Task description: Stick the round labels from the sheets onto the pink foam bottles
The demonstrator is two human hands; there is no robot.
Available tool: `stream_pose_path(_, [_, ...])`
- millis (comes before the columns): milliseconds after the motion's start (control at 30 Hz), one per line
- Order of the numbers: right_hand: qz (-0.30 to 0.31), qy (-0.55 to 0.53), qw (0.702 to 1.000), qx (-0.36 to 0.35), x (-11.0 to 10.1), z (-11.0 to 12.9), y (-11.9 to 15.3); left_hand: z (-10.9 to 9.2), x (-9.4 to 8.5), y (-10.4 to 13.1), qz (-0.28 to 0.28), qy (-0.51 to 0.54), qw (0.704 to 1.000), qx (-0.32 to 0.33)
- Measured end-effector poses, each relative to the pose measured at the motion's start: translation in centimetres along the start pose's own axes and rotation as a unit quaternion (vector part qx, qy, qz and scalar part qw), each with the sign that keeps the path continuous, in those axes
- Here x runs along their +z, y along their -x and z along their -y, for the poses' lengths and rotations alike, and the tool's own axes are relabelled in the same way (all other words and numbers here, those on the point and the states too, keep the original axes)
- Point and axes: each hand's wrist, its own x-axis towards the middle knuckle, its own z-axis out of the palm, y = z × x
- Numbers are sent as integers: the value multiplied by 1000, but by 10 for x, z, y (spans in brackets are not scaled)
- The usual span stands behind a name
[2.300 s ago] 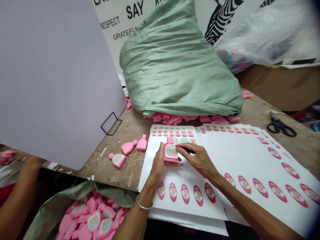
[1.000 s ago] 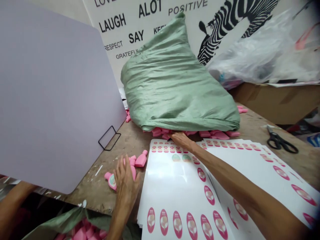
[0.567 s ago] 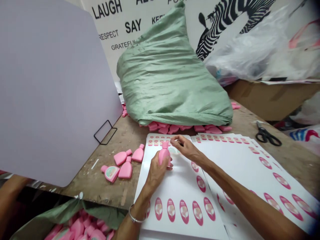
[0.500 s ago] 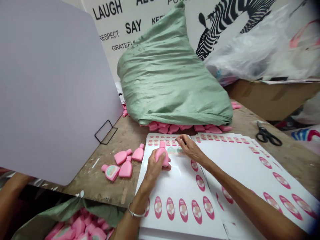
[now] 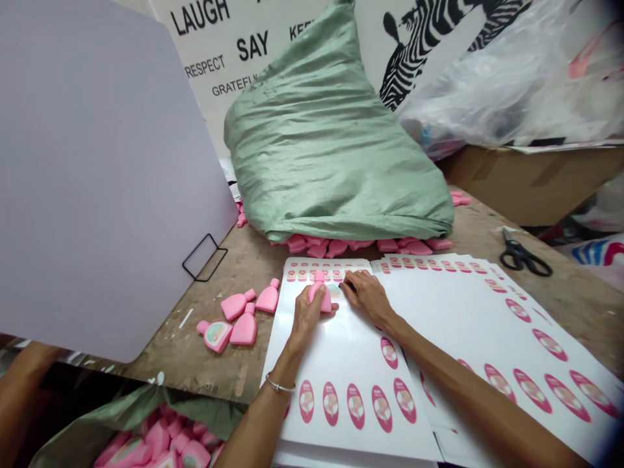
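The right hand (image 5: 365, 296) has come a little nearer than half a second ago, and its fingers are bent down at the left stack of sticker sheets (image 5: 336, 351). I cannot tell what it grips. The left hand (image 5: 306, 312) has a pink bottle (image 5: 320, 296) tight in its fingers, with the thumb across it, above the far part of that stack. Two seconds ago, the bottle in this hand showed a green sticker; this one shows plain pink. Loose bottles (image 5: 244, 330) to the left number four now, up from three.

A brown wooden table (image 5: 263, 255) lies under it all. A big pale board (image 5: 97, 169) stands on the left. A green sack (image 5: 336, 143) sits on the far side, more pink bottles peeking out below. Behind is a white wall (image 5: 209, 110) with words and a zebra. A cardboard box (image 5: 531, 182) is far right, and black scissors (image 5: 521, 257) lie nearer.
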Motion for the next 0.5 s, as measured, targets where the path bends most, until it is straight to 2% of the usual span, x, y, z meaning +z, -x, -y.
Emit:
stream_pose_path(200, [2, -17, 1000, -3, -1, 1, -1, -2, -2, 1, 15, 14, 1000, 11])
stream_pose_path(367, [-49, -57, 997, -17, -1, 5, 1, -2, -2, 1, 7, 44, 999, 9])
stream_pose_path(433, [-78, -119, 990, 6, -4, 7, 2, -1, -2, 1, 4, 54, 998, 14])
stream_pose_path(500, [-88, -202, 973, 68, -10, 10, 3, -1, -3, 0, 2, 64, 998, 20])
